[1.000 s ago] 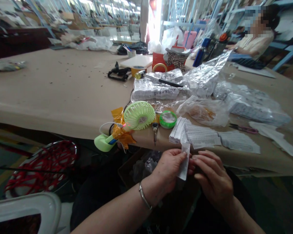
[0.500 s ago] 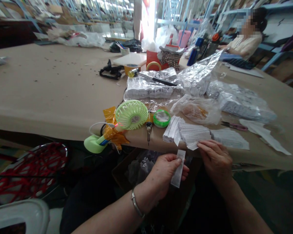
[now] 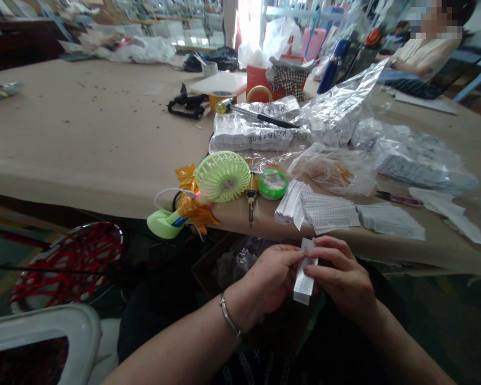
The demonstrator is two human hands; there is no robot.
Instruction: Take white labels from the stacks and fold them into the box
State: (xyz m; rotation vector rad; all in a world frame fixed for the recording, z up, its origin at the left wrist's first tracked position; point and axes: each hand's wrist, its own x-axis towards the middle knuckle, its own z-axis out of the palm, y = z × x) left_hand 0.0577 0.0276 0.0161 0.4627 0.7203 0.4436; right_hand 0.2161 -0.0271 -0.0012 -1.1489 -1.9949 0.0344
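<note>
Between my hands, just off the table's front edge, is a narrow white printed label (image 3: 304, 286). My left hand (image 3: 273, 275) wears a bracelet and grips the label from its left side between thumb and fingers. On the other side my right hand (image 3: 342, 275) is closed on the label too, fingertips pressed against its upper part. Fanned stacks of printed labels lie along the table edge above my hands: a left stack (image 3: 292, 204), a middle stack (image 3: 331, 213) and a right stack (image 3: 390, 220).
A green fan (image 3: 223, 177) is taped at the table edge, beside a pointed yellow-handled tool (image 3: 251, 200) and a round green container (image 3: 273, 184). Scissors (image 3: 401, 199) lie at the right. Behind are plastic-wrapped bundles (image 3: 250, 138) and a hammer (image 3: 260, 115). A person (image 3: 428, 51) sits far right.
My right hand has left the middle label stack and come down-left to the label in my left hand. The label now shows print. The camera view has shifted slightly.
</note>
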